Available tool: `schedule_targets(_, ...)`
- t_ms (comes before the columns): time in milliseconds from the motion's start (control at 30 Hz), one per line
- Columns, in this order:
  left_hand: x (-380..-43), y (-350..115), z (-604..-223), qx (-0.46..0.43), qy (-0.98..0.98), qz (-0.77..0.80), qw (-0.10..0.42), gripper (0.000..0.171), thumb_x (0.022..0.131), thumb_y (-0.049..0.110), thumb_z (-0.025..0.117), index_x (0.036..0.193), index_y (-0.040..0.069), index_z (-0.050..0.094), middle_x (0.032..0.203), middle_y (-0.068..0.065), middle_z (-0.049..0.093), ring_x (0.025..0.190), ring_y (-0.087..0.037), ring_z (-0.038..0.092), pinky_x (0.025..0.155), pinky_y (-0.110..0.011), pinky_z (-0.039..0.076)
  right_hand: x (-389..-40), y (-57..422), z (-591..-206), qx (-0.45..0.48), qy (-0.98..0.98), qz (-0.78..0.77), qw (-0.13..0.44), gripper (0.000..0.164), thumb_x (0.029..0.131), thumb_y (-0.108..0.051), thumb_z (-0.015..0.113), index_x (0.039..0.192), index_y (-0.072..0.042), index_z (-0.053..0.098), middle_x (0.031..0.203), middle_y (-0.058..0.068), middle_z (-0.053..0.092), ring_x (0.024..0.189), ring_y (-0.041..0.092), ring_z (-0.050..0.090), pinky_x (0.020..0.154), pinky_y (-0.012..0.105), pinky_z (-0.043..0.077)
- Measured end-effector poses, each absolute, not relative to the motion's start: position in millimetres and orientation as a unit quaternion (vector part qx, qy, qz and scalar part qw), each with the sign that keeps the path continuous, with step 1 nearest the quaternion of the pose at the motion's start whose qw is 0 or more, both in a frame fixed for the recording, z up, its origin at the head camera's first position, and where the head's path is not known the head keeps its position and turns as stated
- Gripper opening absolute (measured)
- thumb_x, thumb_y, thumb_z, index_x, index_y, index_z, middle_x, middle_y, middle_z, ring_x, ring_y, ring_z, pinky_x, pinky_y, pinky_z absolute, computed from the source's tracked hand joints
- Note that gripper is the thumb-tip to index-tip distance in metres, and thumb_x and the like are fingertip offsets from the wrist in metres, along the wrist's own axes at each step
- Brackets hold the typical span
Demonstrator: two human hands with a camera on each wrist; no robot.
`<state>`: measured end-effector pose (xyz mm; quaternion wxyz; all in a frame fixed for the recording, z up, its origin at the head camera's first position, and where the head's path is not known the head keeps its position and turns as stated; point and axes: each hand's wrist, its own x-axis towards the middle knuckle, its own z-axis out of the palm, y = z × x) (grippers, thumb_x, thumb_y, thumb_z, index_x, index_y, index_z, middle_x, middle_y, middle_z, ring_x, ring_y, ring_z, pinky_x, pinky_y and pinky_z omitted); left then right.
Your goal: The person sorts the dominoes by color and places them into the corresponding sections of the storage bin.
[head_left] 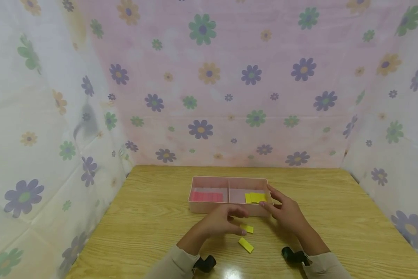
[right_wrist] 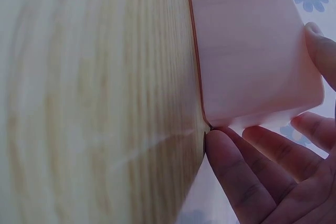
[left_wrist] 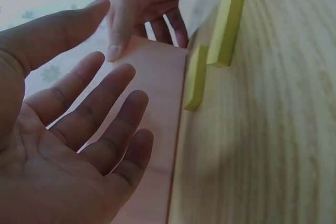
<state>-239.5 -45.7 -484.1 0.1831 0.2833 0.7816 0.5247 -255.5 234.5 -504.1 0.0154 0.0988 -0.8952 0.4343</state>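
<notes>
A pink two-compartment box (head_left: 209, 208) stands on the table, with several pink blocks (head_left: 207, 197) in its left half and several yellow blocks (head_left: 255, 198) in its right half. My right hand (head_left: 289, 213) holds the box's right end, thumb at the front rim and fingers along the end wall. In front of the box hovers my left hand (head_left: 219, 223), fingers spread and holding nothing. Two loose yellow blocks lie on the wood beside it: one (head_left: 246, 245) closer to me, the other (head_left: 247, 229) partly behind the left fingertips. In the left wrist view both blocks (left_wrist: 227, 27) show fully.
The wooden table (head_left: 153, 217) extends around the box on all sides. Flowered cloth (head_left: 209, 93) hangs behind the table and along both sides. Dark devices (head_left: 205, 264) are strapped at both wrists.
</notes>
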Motion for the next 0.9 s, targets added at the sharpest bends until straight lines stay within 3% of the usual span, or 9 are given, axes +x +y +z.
schedule_targets(200, -238.0, -43.7, -493.9, 0.299, 0.777, 0.519, 0.195, 0.048, 0.082, 0.013, 0.088, 0.127, 0.011, 0.072, 0.128, 0.002, 0.071, 0.122, -0.014, 0.064, 0.102, -0.029, 0.054, -255.7, 233.8, -504.0, 0.096, -0.897, 0.432, 0.015, 0.088, 0.094, -0.063, 0.064, 0.164, -0.023, 0.030, 0.162, 0.024, 0.040, 0.136, 0.046, 0.054, 0.095, 0.049, 0.060)
schedule_targets(533, -235.1, -38.8, -500.5, 0.310, 0.807, 0.464, 0.192, 0.050, 0.077, 0.014, 0.092, 0.124, 0.017, 0.074, 0.120, 0.016, 0.071, 0.116, 0.000, 0.060, 0.108, -0.023, 0.046, -256.9, 234.9, -503.8, 0.095, -0.892, 0.441, 0.013, 0.087, 0.095, -0.060, 0.065, 0.164, -0.022, 0.031, 0.160, 0.025, 0.041, 0.130, 0.047, 0.059, 0.094, 0.050, 0.060)
schedule_targets(900, -230.6, -29.4, -507.2, 0.311, 0.830, 0.433, 0.162, 0.042, 0.071, 0.004, 0.093, 0.109, 0.013, 0.078, 0.105, 0.015, 0.073, 0.096, 0.004, 0.062, 0.092, -0.016, 0.050, -255.9, 235.3, -502.9, 0.087, -0.887, 0.454, -0.007, 0.088, 0.094, -0.060, 0.067, 0.165, -0.022, 0.030, 0.157, 0.029, 0.043, 0.122, 0.046, 0.065, 0.088, 0.047, 0.063)
